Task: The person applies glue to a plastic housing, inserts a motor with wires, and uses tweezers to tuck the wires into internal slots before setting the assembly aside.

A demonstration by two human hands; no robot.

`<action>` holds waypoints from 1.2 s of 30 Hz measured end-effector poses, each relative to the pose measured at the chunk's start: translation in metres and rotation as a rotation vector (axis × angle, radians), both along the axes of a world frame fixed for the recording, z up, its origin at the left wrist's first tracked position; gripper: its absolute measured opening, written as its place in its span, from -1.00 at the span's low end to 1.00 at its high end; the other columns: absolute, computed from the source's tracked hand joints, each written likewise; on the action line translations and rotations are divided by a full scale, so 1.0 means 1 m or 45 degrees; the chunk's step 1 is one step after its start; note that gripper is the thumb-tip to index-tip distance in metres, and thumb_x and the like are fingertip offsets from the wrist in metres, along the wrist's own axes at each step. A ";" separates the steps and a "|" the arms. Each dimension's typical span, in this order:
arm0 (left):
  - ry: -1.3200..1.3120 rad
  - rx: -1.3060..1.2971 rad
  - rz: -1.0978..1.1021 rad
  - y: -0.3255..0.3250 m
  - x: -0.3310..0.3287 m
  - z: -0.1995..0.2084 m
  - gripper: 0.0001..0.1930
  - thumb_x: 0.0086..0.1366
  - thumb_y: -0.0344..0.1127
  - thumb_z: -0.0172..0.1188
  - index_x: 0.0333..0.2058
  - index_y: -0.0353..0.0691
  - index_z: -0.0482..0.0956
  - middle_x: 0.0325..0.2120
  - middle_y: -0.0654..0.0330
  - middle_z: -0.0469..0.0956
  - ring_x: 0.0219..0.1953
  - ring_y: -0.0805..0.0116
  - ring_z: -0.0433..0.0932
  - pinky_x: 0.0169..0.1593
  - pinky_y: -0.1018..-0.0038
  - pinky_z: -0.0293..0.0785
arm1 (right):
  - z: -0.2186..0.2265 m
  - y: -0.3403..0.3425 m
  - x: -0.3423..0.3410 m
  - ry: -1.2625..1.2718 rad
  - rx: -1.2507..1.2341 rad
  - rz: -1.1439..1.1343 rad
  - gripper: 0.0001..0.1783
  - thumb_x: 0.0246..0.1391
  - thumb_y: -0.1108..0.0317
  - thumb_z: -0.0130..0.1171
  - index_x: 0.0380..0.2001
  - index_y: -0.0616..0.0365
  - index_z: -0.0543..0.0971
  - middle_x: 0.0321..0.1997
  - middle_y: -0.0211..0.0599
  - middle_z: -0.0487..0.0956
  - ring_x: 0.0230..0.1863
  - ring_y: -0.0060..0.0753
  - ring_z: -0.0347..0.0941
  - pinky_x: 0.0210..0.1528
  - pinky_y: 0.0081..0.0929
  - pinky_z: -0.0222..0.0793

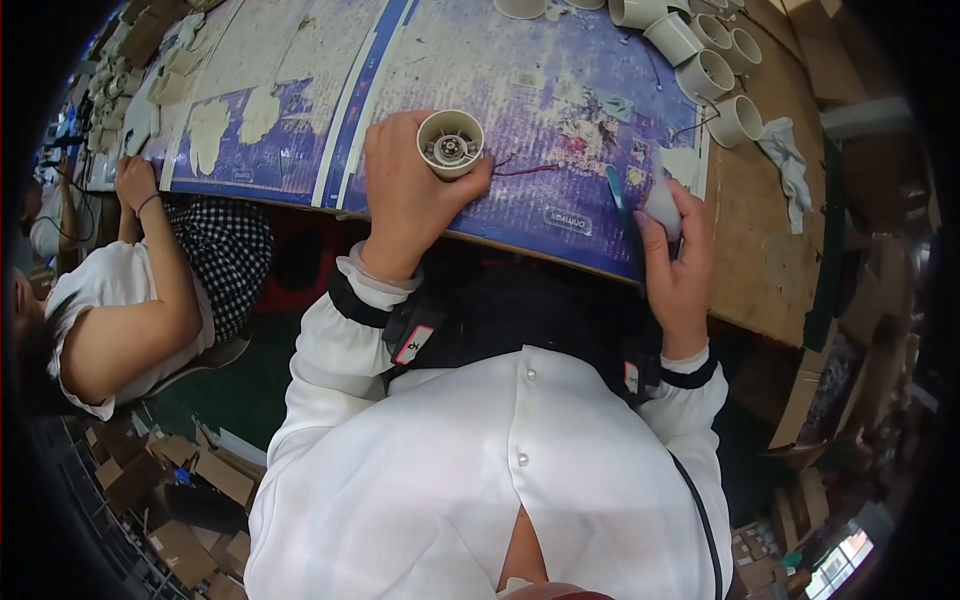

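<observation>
My left hand (412,185) is wrapped round a cream cylindrical motor housing (436,165), its open end up. Inside the housing a small round motor part (451,149) shows, held by thin spokes. Thin dark red wires (528,170) run from the housing to the right across the table. Near the table's front edge, my right hand (682,255) grips a pale, rounded, translucent object (662,208) between thumb and fingers; its exact kind is unclear. Just left of that hand is a narrow teal strip-like tool (617,190), its lower end dark; whether the hand touches it is unclear.
The worn blue-and-white sheet (480,75) covers the table. Several cream housings (705,75) cluster at the far right, one (738,122) trailing wires. A crumpled white cloth (788,170) lies on the cardboard. At left sits another person (140,300), hands on the table edge.
</observation>
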State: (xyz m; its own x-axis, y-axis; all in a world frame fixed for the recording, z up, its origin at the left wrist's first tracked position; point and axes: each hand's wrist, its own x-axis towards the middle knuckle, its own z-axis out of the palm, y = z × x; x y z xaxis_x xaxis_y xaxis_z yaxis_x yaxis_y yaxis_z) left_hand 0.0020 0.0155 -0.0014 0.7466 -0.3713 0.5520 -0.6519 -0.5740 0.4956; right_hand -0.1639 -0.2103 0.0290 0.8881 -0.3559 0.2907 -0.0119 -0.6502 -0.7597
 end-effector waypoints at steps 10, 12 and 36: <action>0.029 0.032 -0.052 -0.002 -0.001 0.005 -0.50 -0.14 -0.20 0.55 -0.23 -0.21 0.53 -0.27 0.15 0.50 -0.17 0.06 0.41 -0.10 0.23 0.34 | -0.011 0.016 -0.001 -0.058 0.007 0.023 -0.68 0.15 0.47 0.28 -0.03 0.28 0.52 -0.09 -0.21 0.57 -0.07 -0.33 0.49 0.02 -0.47 0.38; 0.030 0.038 -0.056 -0.002 -0.001 0.005 -0.50 -0.15 -0.19 0.55 -0.23 -0.21 0.53 -0.28 0.15 0.50 -0.17 0.06 0.41 -0.10 0.23 0.34 | -0.010 0.015 -0.002 -0.097 -0.115 0.060 -0.68 0.12 0.47 0.30 -0.06 0.27 0.54 -0.10 -0.17 0.57 -0.10 -0.27 0.50 0.00 -0.44 0.39; 0.063 0.044 -0.074 0.002 0.000 0.004 -0.44 -0.17 -0.15 0.58 -0.20 -0.19 0.52 -0.26 0.16 0.50 -0.15 0.08 0.41 -0.07 0.25 0.34 | -0.006 0.023 0.001 -0.083 -0.217 0.098 -0.71 0.03 0.44 0.35 -0.16 0.23 0.57 -0.20 -0.13 0.59 -0.21 -0.05 0.51 -0.16 -0.30 0.39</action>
